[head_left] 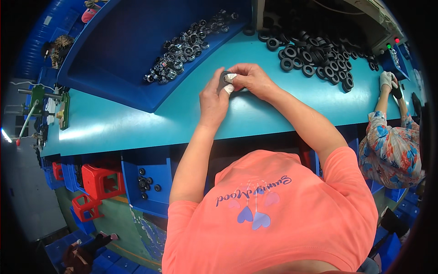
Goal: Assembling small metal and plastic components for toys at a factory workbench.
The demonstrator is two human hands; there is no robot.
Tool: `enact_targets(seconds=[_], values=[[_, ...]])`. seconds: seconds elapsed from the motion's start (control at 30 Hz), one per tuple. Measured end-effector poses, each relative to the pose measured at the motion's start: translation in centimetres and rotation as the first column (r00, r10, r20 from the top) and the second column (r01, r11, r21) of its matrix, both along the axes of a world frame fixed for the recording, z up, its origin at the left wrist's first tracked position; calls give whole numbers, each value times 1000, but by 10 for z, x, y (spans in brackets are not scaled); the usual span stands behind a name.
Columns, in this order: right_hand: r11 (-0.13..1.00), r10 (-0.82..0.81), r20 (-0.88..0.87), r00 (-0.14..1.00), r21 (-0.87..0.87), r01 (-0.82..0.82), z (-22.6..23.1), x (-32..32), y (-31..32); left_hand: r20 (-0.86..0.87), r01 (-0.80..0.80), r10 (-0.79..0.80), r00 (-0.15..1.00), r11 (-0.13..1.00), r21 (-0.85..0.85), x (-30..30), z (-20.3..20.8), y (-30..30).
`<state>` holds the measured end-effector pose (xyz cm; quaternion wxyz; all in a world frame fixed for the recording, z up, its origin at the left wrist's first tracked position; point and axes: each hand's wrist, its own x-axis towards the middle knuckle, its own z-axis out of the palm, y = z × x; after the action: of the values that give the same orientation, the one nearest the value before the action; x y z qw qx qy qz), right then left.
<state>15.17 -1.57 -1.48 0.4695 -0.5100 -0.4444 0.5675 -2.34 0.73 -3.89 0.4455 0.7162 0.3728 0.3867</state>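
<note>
Between my two hands, above the turquoise table (178, 125), is a small black tyre (222, 80). My left hand (213, 101) grips its left and near side, fingers closed. My right hand (254, 81) pinches it from the right, and its fingers partly cover the tyre. White wrapping shows on both thumbs. Whether a hub sits inside the tyre I cannot tell. To the left stands a blue tray (114, 91) with a heap of shiny wheel hubs (185, 50). A spread pile of black tyres (315, 57) lies at the far right.
Below the table edge, a blue bin (155, 201) holds several dark wheels (145, 181). Red stools (101, 180) stand at lower left. A green hand press (64, 112) is at the table's left end. At right a co-worker's gloved hand (387, 80) rests over the table.
</note>
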Motion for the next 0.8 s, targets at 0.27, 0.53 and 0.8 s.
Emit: enact_targets(seconds=[0.27,0.53,0.8], values=[[981,171,-168,971,-58,-183,-5,21,6,218,135,-84,972,963,-233,1,17,-9],[954,293,-66,954,-48,-296,4,18,0,66,117,-109,992,985,-124,-6,27,-18],[963,254,-244,936,-25,-268,0,16,-4,297,153,-48,954,928,-341,-10,20,-11]])
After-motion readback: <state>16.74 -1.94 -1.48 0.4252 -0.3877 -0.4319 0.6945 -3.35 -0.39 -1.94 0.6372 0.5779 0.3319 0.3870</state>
